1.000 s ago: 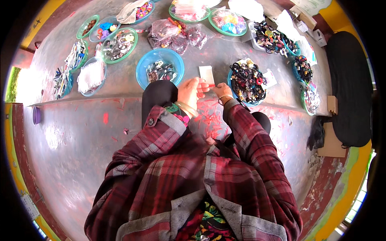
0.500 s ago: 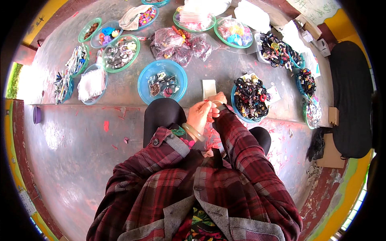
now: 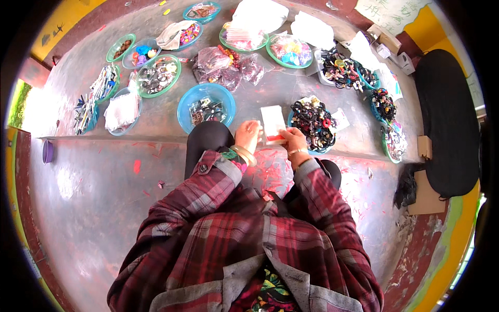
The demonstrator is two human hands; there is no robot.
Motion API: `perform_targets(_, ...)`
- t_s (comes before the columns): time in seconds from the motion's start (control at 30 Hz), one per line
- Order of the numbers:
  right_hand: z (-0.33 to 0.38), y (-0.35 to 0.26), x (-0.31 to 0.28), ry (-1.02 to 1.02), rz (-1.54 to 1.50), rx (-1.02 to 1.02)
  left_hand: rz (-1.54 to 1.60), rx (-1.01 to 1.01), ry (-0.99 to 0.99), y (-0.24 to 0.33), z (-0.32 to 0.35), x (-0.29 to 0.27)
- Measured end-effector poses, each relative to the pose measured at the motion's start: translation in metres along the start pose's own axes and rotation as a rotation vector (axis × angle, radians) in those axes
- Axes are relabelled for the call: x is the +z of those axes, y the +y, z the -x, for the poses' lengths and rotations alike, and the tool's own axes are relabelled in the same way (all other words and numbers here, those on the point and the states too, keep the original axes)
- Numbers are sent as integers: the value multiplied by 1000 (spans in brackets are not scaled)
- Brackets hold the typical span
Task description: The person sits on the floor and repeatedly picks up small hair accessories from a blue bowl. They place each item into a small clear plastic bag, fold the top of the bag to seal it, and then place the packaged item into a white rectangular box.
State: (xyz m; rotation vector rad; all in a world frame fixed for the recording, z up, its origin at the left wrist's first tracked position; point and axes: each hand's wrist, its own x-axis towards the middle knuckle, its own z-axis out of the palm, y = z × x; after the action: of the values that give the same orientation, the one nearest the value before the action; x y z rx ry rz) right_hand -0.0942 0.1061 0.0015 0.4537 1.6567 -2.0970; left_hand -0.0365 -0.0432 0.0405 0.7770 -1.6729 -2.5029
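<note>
My right hand [image 3: 295, 139] pinches the near right corner of a flat white rectangular packet [image 3: 272, 120] with a red strip along its near edge. Just left of the packet is my left hand [image 3: 248, 135], its fingers curled inward; whatever they may hold is hidden. Bangles ring both wrists. Close on the right stands a blue basin [image 3: 292, 121] heaped with dark hair ties [image 3: 313, 124]. Beyond my left knee, another blue basin [image 3: 182, 106] contains small dark and metallic pieces [image 3: 208, 110], too small to name.
Plastic bags of reddish pieces [image 3: 223, 66] lie farther back. Around them stand several basins, including a green one [image 3: 176, 78] with shiny pieces and another green one [image 3: 291, 64] with colourful packets. Pens [image 3: 83, 112] fill containers at left. A step edge [image 3: 114, 138] crosses below.
My hands have parted; the right moved right and toward me, and now grips the white packet that lay beyond them. The left shifted slightly left. The view has tilted a little.
</note>
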Motion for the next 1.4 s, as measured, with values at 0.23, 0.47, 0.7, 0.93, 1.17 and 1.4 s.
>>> perform_targets(0.23, 93, 16, -46, -137, -246, -117, 457, -314, -584, -30, 39, 26)
perform_targets(0.47, 125, 12, -55, -61, 205, -393, 435, -222, -608, -35, 54, 26)
perform_targets(0.7, 123, 16, -58, -111, 282, -385, 406, -213, -627, -39, 56, 20)
perform_targets(0.93, 110, 31, -60, -79, 497, -498, 399, -278, -600, -47, 49, 14)
perform_targets(1.17, 122, 19, -47, 132, 782, -782, 355, -192, -588, -53, 41, 12)
perform_targets(1.4, 121, 12, -48, -159, -239, 17, 280, -157, -493, -51, 39, 14)
